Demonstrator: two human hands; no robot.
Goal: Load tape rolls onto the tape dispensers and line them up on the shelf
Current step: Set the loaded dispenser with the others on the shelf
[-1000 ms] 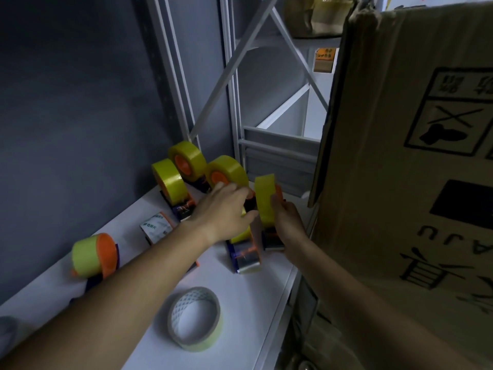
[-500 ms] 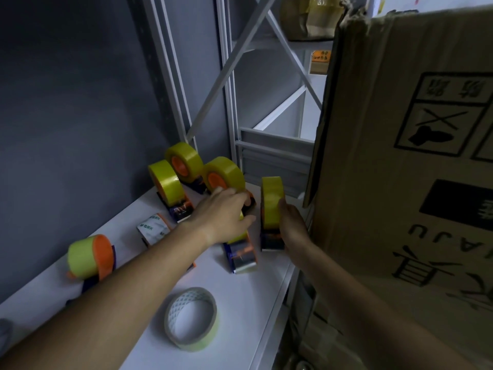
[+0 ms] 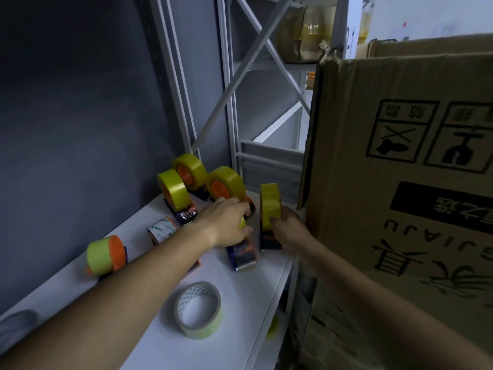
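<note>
Yellow roll (image 3: 270,202) in right-hand (image 3: 289,228) dispenser (image 3: 270,241)

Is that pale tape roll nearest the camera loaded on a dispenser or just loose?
Loose. The pale tape roll lies flat on the white shelf, its hollow core showing the shelf through it, with no dispenser attached.
</note>
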